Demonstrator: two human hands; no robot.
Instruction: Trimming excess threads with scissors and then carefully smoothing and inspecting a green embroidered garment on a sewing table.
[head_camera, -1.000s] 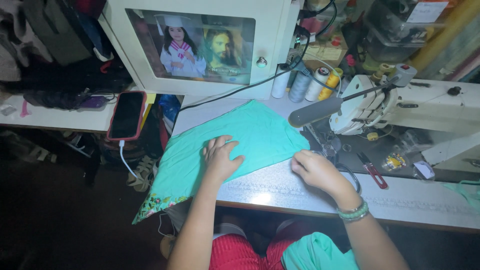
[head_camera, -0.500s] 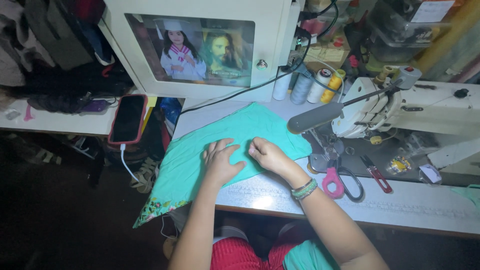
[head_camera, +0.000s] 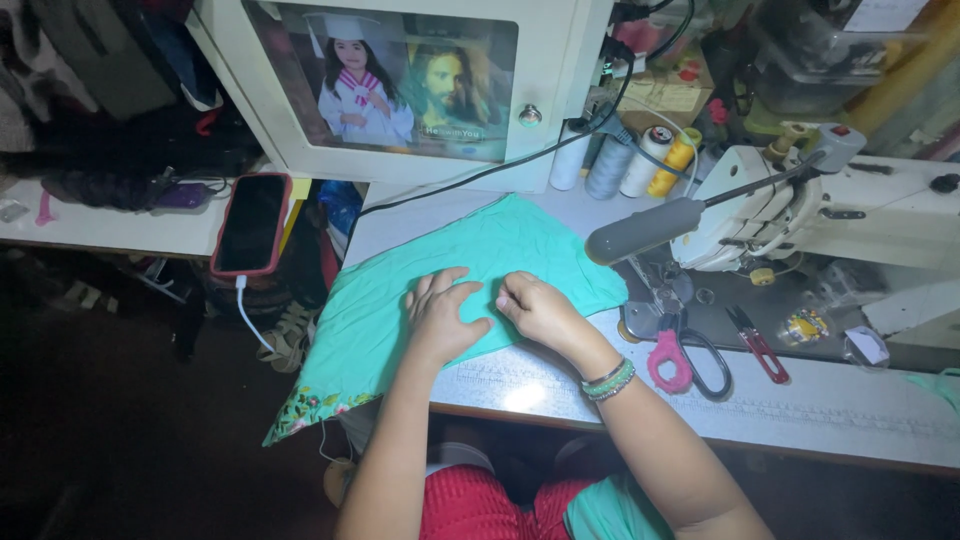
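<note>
A teal piece of fabric (head_camera: 400, 290) with a floral border lies across the sewing table (head_camera: 820, 415) and hangs off its left edge. My left hand (head_camera: 440, 315) rests flat on the cloth, fingers spread. My right hand (head_camera: 535, 308) sits right beside it on the same cloth, fingers curled down onto the fabric near its lower edge; a beaded bracelet circles that wrist. Whether the right fingers pinch the cloth is hard to tell.
A white sewing machine (head_camera: 800, 215) with a grey lamp arm (head_camera: 645, 230) stands at the right. Pink-handled scissors (head_camera: 680, 355) and red snips (head_camera: 755, 345) lie on the table. Thread spools (head_camera: 640, 160) stand behind. A phone (head_camera: 250, 222) in a red case charges at the left.
My right hand moved left from beside the machine onto the fabric, ending next to my left hand. The pink scissors it covered are now exposed. My left hand stayed put.
</note>
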